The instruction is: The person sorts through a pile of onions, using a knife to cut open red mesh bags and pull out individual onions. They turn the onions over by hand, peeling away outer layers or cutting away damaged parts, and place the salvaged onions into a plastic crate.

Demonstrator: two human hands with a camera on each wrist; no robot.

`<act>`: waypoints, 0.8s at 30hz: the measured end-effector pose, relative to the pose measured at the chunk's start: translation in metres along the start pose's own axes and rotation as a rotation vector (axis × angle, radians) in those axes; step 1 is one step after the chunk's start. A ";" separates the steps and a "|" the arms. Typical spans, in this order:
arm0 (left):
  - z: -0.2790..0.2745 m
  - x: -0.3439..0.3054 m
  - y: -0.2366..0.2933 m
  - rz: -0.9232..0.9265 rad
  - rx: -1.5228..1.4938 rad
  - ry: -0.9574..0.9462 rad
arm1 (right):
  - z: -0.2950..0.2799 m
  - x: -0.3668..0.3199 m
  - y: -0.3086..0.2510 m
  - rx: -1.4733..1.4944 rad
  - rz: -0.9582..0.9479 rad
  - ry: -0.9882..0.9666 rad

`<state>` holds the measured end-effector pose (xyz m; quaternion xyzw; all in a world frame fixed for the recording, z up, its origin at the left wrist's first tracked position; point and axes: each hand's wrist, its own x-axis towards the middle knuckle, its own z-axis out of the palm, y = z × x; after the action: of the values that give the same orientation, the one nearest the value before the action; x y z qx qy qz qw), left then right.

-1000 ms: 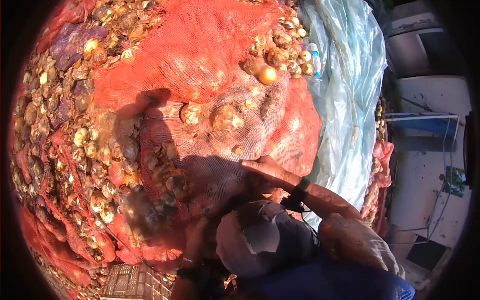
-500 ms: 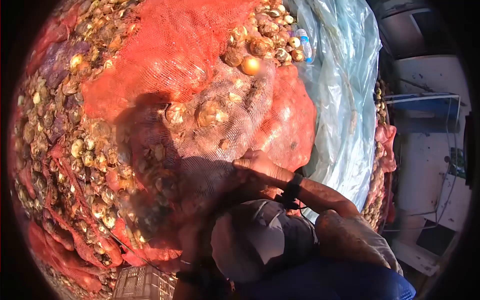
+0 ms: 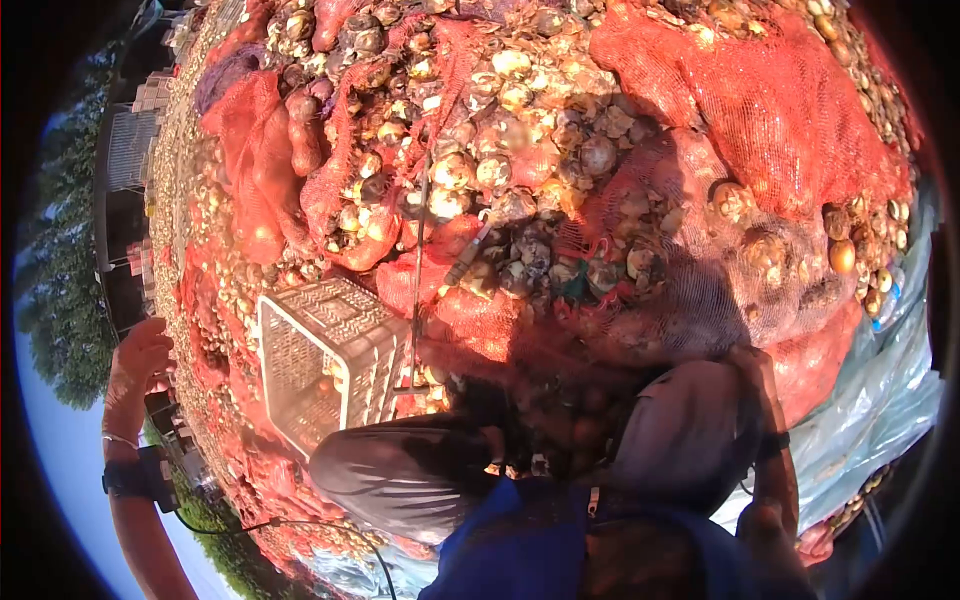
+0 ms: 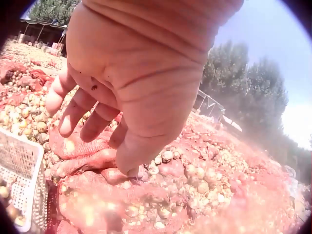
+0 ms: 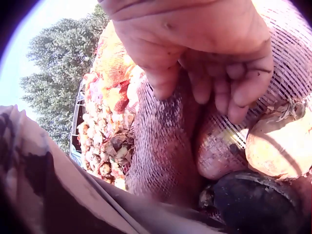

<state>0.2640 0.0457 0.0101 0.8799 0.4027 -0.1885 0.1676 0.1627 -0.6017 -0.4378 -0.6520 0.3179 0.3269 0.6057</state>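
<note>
My left hand (image 3: 145, 355) is raised at the far left in the head view, fingers loosely bent and holding nothing. In the left wrist view the same hand (image 4: 131, 78) hangs above onions and red mesh, thumb apart from the fingers. My right hand (image 3: 752, 366) is beside the knee, at the lower edge of a pale mesh sack (image 3: 790, 270). Close up in the right wrist view, that hand (image 5: 195, 53) has its thumb and bent fingers apart against the mesh sack (image 5: 158, 146); no clear pinch shows. An onion (image 5: 280, 144) lies beside the fingers.
A plastic crate (image 3: 375, 335) lies tipped left of the knees, with a thin rod beside it. Red mesh (image 3: 810, 110) covers onions at upper right. Clear plastic sheeting (image 3: 865, 410) lies on the right. A cable trails from the left wrist.
The head view has swung left, bringing the crate, knees and trees into sight. My left hand has moved from the shadow near the sack out to the far left. My right hand remains by the sack.
</note>
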 end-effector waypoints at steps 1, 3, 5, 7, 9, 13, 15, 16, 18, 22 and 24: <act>-0.045 -0.016 -0.027 -0.057 -0.023 0.179 | -0.001 0.004 0.007 0.008 -0.016 0.027; -0.100 -0.051 -0.080 -0.179 -0.008 0.482 | -0.003 0.005 0.010 0.018 -0.040 0.058; -0.110 -0.057 -0.109 -0.339 0.192 0.576 | -0.002 0.005 0.011 0.042 -0.024 0.059; -0.117 0.002 -0.212 -0.142 0.513 0.503 | -0.005 0.015 0.020 0.015 -0.049 0.062; 0.002 0.031 -0.172 0.249 0.318 0.402 | -0.026 0.033 0.057 0.009 -0.085 0.067; 0.223 0.102 -0.038 0.701 0.127 -0.056 | -0.035 0.003 0.065 -0.154 -0.141 0.201; 0.309 0.133 0.016 0.813 0.270 -0.205 | -0.036 -0.032 0.074 -0.041 -0.074 0.294; 0.346 0.156 0.037 0.898 0.512 -0.301 | -0.041 -0.060 0.075 0.061 -0.012 0.355; 0.390 0.145 0.080 1.009 0.282 -0.573 | -0.028 -0.103 0.074 0.089 0.047 0.513; 0.451 0.150 0.089 0.996 0.600 -0.266 | -0.015 -0.143 0.125 0.206 0.205 0.714; 0.451 0.138 0.093 0.956 0.518 -0.242 | 0.000 -0.144 0.130 0.244 0.204 0.739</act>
<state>0.3299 -0.1242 -0.4342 0.9492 -0.1229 -0.2840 0.0577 -0.0266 -0.6074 -0.3962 -0.6141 0.6139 0.0889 0.4880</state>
